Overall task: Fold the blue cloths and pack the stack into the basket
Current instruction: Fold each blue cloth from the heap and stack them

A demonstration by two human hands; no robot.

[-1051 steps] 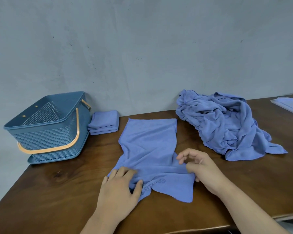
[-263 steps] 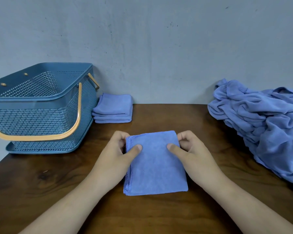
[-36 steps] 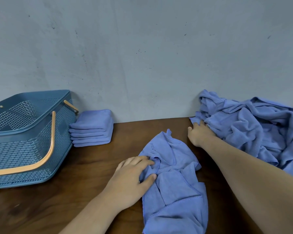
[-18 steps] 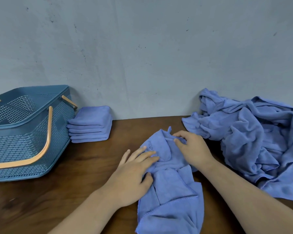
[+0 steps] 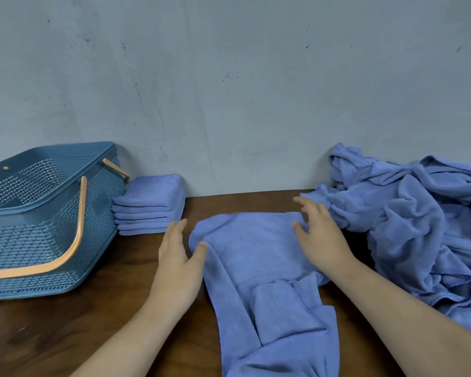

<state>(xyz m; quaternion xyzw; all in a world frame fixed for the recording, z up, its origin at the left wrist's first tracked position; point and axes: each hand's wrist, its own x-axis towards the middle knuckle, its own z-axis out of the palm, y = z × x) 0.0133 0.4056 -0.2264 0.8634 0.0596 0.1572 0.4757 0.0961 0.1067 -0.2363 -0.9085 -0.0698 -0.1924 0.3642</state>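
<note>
Left fingers (image 5: 174,235): lying straight and close together, released, gripping nothing. The thumb is touching the rounded upper-left corner of the loose blue cloth (image 5: 256,254). The left hand (image 5: 176,268) is resting flat on the table (image 5: 93,317) just beside that cloth's left edge.

Right fingers (image 5: 314,213): spreading loosely, relaxed, not clenching. They are lying over the cloth's upper-right corner. The right hand (image 5: 324,243) is resting palm-down on the fabric, not pinching it as far as the view shows.

The 1 loose cloth is lying between the 2 hands. Its far half is lying fairly flat; its near half is bunching in overlapping flaps and hanging toward the table's near edge.

Stack of folded cloths (image 5: 150,205): sitting at the back of the table against the wall (image 5: 229,91), left of the left hand and just beside the basket (image 5: 38,235).

The basket is standing at far left, its orange handle (image 5: 79,221) lying down against its side.

Pile of unfolded cloths (image 5: 419,227): heaping at right, near the right hand.
</note>
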